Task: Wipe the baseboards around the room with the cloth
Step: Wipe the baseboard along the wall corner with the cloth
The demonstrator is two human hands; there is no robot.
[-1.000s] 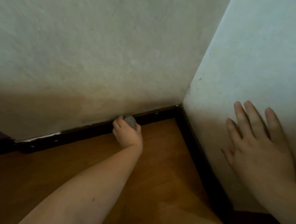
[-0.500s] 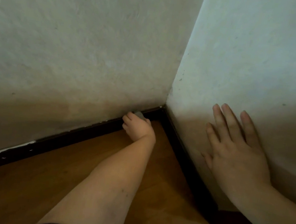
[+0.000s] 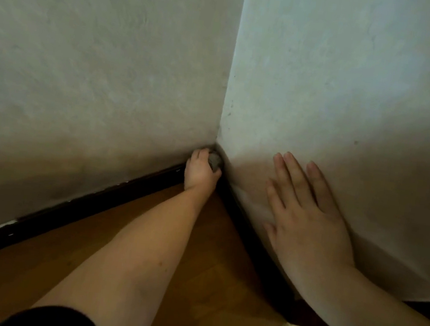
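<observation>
I have the left hand (image 3: 201, 172) curled round the grey cloth (image 3: 214, 160), pressing it onto the dark baseboard (image 3: 99, 202) right in the corner where the two walls meet. My right hand (image 3: 307, 219) lies flat on the right wall (image 3: 355, 85), fingers straight and spread, grasping nothing. Below, the wooden floor (image 3: 206, 284) runs up to both baseboards.
</observation>
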